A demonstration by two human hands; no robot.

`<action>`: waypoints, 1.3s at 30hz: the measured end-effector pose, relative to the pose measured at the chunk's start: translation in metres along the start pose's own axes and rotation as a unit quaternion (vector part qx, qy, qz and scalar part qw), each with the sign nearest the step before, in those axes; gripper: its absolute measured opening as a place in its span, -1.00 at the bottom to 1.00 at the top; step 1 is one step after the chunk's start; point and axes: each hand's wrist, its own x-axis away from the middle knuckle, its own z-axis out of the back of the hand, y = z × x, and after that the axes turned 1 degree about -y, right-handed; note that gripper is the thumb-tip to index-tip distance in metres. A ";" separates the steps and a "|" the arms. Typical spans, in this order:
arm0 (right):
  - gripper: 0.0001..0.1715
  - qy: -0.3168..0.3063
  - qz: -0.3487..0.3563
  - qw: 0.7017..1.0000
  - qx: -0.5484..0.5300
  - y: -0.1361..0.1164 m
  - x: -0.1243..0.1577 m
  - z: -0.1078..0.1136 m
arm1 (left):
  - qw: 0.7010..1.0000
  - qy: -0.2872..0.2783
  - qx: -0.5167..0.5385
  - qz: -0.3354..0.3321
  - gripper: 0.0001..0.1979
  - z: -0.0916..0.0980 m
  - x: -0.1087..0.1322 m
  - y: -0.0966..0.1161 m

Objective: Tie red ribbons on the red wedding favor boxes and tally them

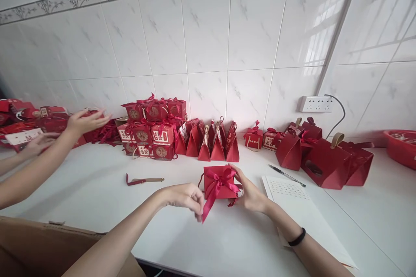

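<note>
A small red gift box [210, 184] with a shiny ribbon bow [223, 178] on it stands on the white tabletop in front of me. My left hand [188, 199] is closed at the lower end of a ribbon tail [209, 203], pinching it out to the lower left. Against the right side of the box rests my right hand [248, 192], its fingers wrapped round the edge and holding it. Part of the box's right side is hidden by that hand.
Stacked red boxes [152, 132] and upright triangular boxes [211, 140] line the wall. Larger red boxes [326, 162], a pen [286, 175] and paper [292, 194] lie right. A strap [144, 180] lies left. Another person's hands [86, 121] reach in at left. A cardboard box [48, 246] is near.
</note>
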 end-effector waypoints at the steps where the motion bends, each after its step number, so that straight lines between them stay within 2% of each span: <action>1: 0.07 -0.002 -0.002 1.000 -0.002 0.000 0.000 0.001 | 0.998 -0.025 -0.024 0.048 -0.92 -0.001 0.001 -0.001; 2: 0.07 -0.003 -0.003 1.000 -0.003 -0.001 0.000 0.001 | 0.993 -0.012 -0.065 0.094 -0.89 -0.001 0.001 -0.002; 3: 0.07 -0.004 -0.002 1.000 -0.005 0.000 0.001 0.001 | 0.984 0.038 -0.116 0.130 -0.88 -0.001 0.000 -0.003; 5: 0.08 -0.009 -0.003 1.000 -0.009 0.001 0.001 0.001 | 0.946 0.193 -0.208 0.159 -0.88 -0.001 -0.003 -0.004; 7: 0.11 -0.016 -0.013 1.000 -0.018 0.002 0.001 -0.001 | 0.908 0.329 -0.229 0.126 -0.83 0.000 -0.008 -0.004; 8: 0.11 -0.018 -0.019 0.999 -0.021 0.002 0.001 -0.002 | 0.899 0.373 -0.210 0.097 -0.78 0.000 -0.010 -0.003; 10: 0.13 -0.018 -0.027 0.999 -0.028 0.003 0.001 -0.003 | 0.885 0.436 -0.157 0.031 -0.71 -0.004 -0.016 0.000; 11: 0.13 -0.018 -0.028 0.999 -0.034 0.003 0.001 -0.003 | 0.883 0.450 -0.132 0.004 -0.67 -0.006 -0.018 0.002; 12: 0.13 -0.023 -0.028 0.998 -0.046 0.003 0.001 -0.003 | 0.885 0.451 -0.113 -0.012 -0.62 -0.009 -0.019 0.003; 15: 0.05 -0.075 -0.040 0.986 -0.140 0.001 0.000 0.003 | 0.903 0.421 -0.086 -0.004 -0.51 -0.015 -0.022 0.003; 17: -0.19 -0.093 -0.071 0.969 -0.220 -0.003 -0.001 0.007 | 0.913 0.402 -0.066 0.012 -0.51 -0.015 -0.024 0.000; 19: -0.53 -0.047 -0.116 0.962 -0.241 -0.008 -0.001 0.007 | 0.922 0.383 -0.042 0.028 -0.49 -0.014 -0.023 -0.003; 20: -0.58 -0.010 -0.140 0.966 -0.215 -0.010 -0.001 0.006 | 0.927 0.372 -0.030 0.033 -0.48 -0.012 -0.022 -0.004; 22: -0.48 0.048 -0.176 0.977 -0.113 -0.016 -0.001 0.000 | 0.937 0.348 -0.010 0.037 -0.44 -0.010 -0.018 -0.003; 23: -0.43 0.056 -0.185 0.980 -0.055 -0.019 -0.001 -0.003 | 0.942 0.334 -0.005 0.040 -0.42 -0.009 -0.016 -0.003; 25: -0.39 0.049 -0.188 0.980 0.034 -0.023 -0.001 -0.007 | 0.951 0.304 -0.009 0.052 -0.39 -0.006 -0.011 -0.001; 27: -0.41 0.032 -0.183 0.980 0.068 -0.024 0.000 -0.008 | 0.962 0.266 -0.024 0.061 -0.42 -0.004 -0.007 0.000; 31: -0.42 0.013 -0.173 0.985 0.014 -0.019 -0.002 -0.004 | 0.978 0.196 -0.048 0.060 -0.49 0.000 -0.007 -0.001; 35: -0.41 -0.016 -0.169 0.978 -0.122 -0.010 -0.005 0.001 | 0.974 0.206 -0.072 0.064 -0.42 0.006 -0.008 -0.007; 39: -0.46 -0.007 -0.173 0.973 -0.155 -0.010 -0.006 0.006 | 0.979 0.201 -0.039 0.018 -0.44 0.011 -0.009 -0.012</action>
